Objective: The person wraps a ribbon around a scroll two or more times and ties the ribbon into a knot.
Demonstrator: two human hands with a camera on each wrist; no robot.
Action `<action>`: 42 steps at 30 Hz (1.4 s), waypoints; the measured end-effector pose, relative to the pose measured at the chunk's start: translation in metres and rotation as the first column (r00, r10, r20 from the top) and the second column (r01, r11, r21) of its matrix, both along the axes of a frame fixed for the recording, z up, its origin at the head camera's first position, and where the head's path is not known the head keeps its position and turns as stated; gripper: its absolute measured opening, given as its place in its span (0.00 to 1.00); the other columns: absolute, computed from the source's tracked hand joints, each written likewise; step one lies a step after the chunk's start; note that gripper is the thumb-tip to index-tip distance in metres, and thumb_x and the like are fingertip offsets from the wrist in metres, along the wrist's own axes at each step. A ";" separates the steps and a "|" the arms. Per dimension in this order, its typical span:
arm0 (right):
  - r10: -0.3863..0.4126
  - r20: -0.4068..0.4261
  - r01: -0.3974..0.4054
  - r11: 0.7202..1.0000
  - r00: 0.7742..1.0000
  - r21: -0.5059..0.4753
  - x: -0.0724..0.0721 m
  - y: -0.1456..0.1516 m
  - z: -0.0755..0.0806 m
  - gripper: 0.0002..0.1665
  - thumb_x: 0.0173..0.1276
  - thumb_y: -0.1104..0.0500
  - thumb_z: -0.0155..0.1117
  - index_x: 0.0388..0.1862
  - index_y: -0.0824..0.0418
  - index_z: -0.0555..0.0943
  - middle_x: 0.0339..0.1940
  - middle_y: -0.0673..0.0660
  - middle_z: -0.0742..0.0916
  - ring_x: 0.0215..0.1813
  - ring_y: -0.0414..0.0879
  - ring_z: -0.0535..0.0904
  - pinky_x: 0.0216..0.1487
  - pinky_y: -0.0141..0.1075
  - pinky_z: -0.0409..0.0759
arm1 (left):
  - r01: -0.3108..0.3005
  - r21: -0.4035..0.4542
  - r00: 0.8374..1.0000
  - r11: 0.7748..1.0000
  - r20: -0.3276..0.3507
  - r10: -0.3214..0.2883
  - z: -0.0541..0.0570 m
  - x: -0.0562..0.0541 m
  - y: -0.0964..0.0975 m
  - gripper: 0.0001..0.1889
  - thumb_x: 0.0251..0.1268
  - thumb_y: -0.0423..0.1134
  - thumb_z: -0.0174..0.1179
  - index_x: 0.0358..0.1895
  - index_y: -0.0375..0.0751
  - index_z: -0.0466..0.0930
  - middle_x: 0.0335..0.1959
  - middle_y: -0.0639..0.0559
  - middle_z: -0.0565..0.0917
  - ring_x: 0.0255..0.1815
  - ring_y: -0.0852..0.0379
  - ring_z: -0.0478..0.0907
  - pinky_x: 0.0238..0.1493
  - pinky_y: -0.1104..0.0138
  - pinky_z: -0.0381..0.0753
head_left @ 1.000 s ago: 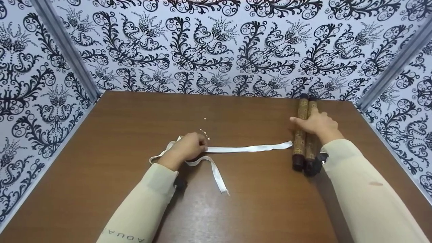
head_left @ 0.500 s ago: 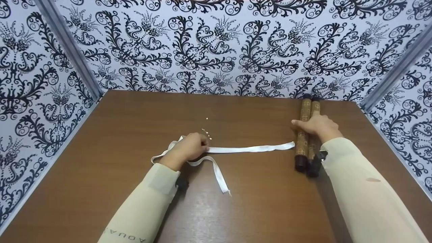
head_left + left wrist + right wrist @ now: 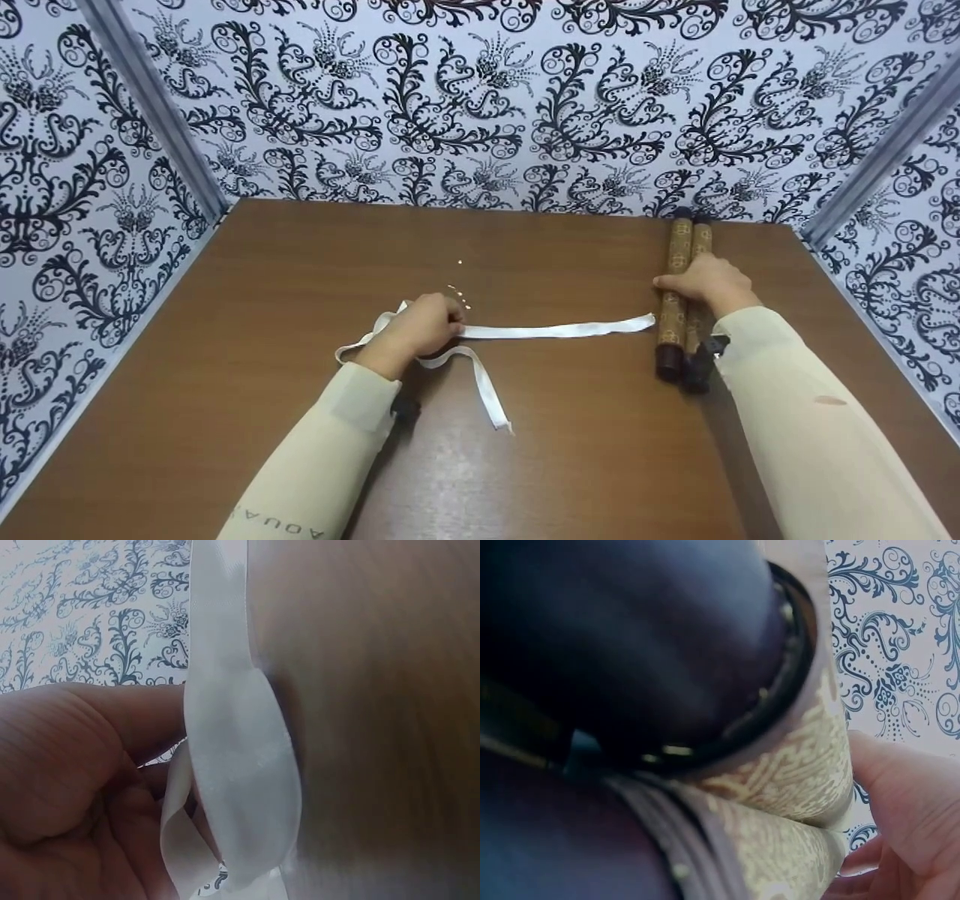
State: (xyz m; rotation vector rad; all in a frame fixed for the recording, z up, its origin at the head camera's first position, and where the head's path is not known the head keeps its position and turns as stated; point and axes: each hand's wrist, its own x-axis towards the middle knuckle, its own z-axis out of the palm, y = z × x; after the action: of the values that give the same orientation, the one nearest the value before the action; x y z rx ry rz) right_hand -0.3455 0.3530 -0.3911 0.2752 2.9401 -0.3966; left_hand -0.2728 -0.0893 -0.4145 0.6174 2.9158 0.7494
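Note:
A white ribbon (image 3: 555,331) lies across the middle of the table. My left hand (image 3: 424,326) pinches it, and its loops trail out behind the hand. One frayed end (image 3: 491,405) bends toward me. Up close in the left wrist view, the ribbon (image 3: 240,765) hangs in a fold beside the fingers. On the right, two scrolls (image 3: 673,315) with gold-brown patterned sides and dark end caps lie side by side. My right hand (image 3: 709,283) grips both, its thumb over the left one. In the right wrist view their dark ends (image 3: 630,645) fill the foreground.
The brown wooden table (image 3: 570,465) is bounded by patterned panels (image 3: 480,97) at the back and both sides. Several tiny white bits (image 3: 459,294) lie just beyond my left hand. The scrolls' far ends come close to the back panel.
My right thumb has come down onto the left scroll, and the scrolls have shifted very slightly. The left hand and ribbon stay in place; the head view has shifted a little.

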 end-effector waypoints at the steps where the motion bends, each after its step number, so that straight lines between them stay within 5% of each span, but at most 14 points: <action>1: 0.002 -0.003 -0.002 1.000 1.000 0.001 0.000 0.000 0.000 0.47 0.63 0.26 0.64 0.48 0.72 0.77 0.46 0.73 0.83 0.48 0.66 0.81 0.48 0.59 0.77 | -0.001 0.000 1.000 1.000 -0.002 0.001 0.000 0.000 0.000 0.05 0.68 0.33 0.66 0.32 0.38 0.87 0.32 0.47 0.87 0.36 0.51 0.80 0.46 0.56 0.81; 14: -0.001 -0.012 0.000 1.000 1.000 -0.015 0.003 0.003 0.004 0.44 0.62 0.29 0.66 0.46 0.71 0.79 0.46 0.72 0.83 0.46 0.65 0.79 0.44 0.54 0.78 | -0.011 0.004 0.999 1.000 0.042 0.011 0.003 0.001 0.003 0.04 0.70 0.33 0.65 0.38 0.40 0.89 0.40 0.47 0.89 0.46 0.48 0.84 0.56 0.53 0.81; 32: -0.002 -0.027 0.000 0.999 1.000 -0.054 0.011 0.009 0.007 0.43 0.62 0.29 0.66 0.46 0.70 0.79 0.41 0.68 0.84 0.41 0.61 0.81 0.37 0.48 0.78 | 0.015 -0.003 1.000 1.000 0.014 -0.015 -0.001 -0.001 0.001 0.05 0.69 0.31 0.64 0.40 0.38 0.89 0.42 0.44 0.89 0.49 0.44 0.86 0.57 0.51 0.82; 42: -0.016 -0.060 0.011 0.997 0.998 -0.078 0.019 0.010 0.012 0.44 0.65 0.28 0.65 0.50 0.70 0.75 0.43 0.68 0.83 0.41 0.61 0.82 0.37 0.48 0.78 | 0.006 0.010 1.000 1.000 0.010 -0.007 0.000 0.000 0.001 0.03 0.68 0.32 0.66 0.35 0.40 0.87 0.36 0.48 0.87 0.40 0.49 0.83 0.48 0.54 0.82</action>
State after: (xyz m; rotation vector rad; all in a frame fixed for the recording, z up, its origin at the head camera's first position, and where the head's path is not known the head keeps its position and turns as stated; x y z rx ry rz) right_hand -0.3270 0.3633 -0.3793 0.2782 2.9748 -0.5282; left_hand -0.2728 -0.0887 -0.4141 0.6218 2.9011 0.7646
